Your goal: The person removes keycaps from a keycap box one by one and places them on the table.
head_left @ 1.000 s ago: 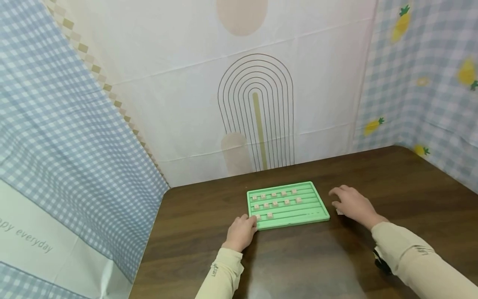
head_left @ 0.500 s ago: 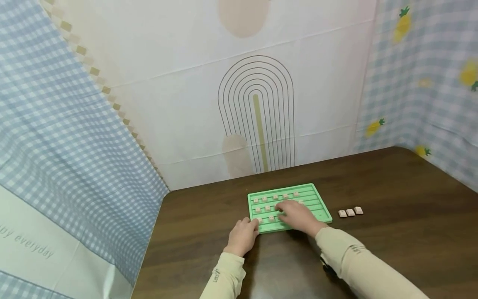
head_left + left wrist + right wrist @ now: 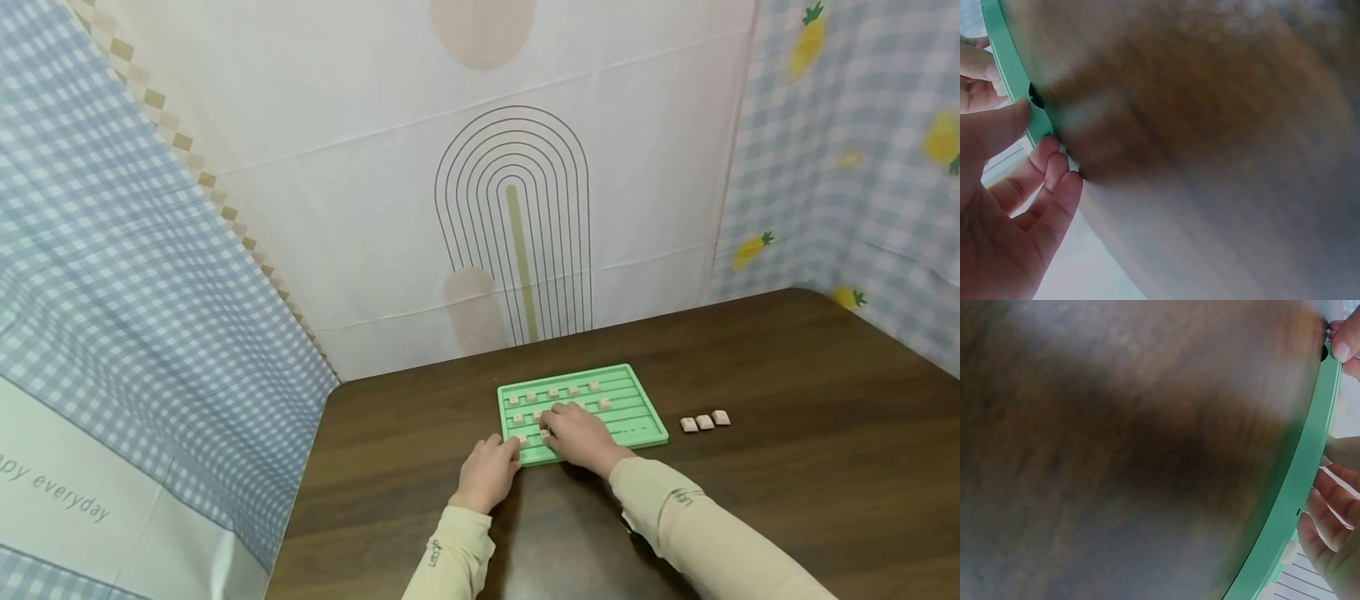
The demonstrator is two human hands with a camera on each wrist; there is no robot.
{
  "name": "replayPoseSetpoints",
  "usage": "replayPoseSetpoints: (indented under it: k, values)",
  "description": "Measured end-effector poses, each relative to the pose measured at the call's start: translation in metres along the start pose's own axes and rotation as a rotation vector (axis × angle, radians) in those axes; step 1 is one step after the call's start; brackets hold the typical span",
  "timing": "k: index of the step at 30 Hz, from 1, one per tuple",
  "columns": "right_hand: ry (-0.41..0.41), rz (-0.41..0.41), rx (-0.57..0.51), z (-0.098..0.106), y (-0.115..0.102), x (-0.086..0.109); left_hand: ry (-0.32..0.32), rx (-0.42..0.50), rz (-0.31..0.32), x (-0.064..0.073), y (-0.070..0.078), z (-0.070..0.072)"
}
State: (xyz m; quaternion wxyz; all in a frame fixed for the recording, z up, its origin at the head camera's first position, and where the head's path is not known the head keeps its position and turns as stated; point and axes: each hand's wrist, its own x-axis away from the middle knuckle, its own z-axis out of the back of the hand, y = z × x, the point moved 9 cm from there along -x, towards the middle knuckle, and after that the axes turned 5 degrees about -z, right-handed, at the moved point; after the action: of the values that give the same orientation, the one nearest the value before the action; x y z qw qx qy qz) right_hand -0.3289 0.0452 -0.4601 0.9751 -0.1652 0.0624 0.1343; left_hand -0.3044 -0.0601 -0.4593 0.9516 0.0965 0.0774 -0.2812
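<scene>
A green ridged tray [image 3: 636, 422] lies on the table with small pale keycaps [image 3: 573, 390] set along its rows. At its near left corner my left hand [image 3: 486, 473] grips the edge; in the left wrist view the thumb lies on the green rim [image 3: 1013, 69] and the fingers curl at the corner. Over the tray's middle, my right hand [image 3: 579, 435] has its fingertips low by the near row, just right of a seated keycap [image 3: 545, 434]. The right wrist view shows a sliver of a pale keycap [image 3: 1325, 461] pinched at the thumb; the rest is hidden.
Three loose keycaps [image 3: 705, 422] lie in a row on the brown wooden table [image 3: 810, 467], to the right of the tray. A white patterned cloth [image 3: 360, 225] hangs behind the table, with checked cloth on both sides.
My right hand has come left from the loose keycaps onto the tray, then slightly farther left to the near row. The left hand stays at the tray's corner.
</scene>
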Motion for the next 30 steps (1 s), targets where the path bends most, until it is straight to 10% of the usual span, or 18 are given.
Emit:
replayPoseSetpoints:
  k: [18, 30]
  values:
    - [0.01, 0.005, -0.039, 0.01, 0.009, 0.005, -0.019, 0.018, -0.005, 0.002, 0.005, 0.002]
    - [0.085, -0.08, 0.02, 0.084, 0.117, 0.036, -0.042, 0.021, -0.002, 0.0, 0.001, 0.003]
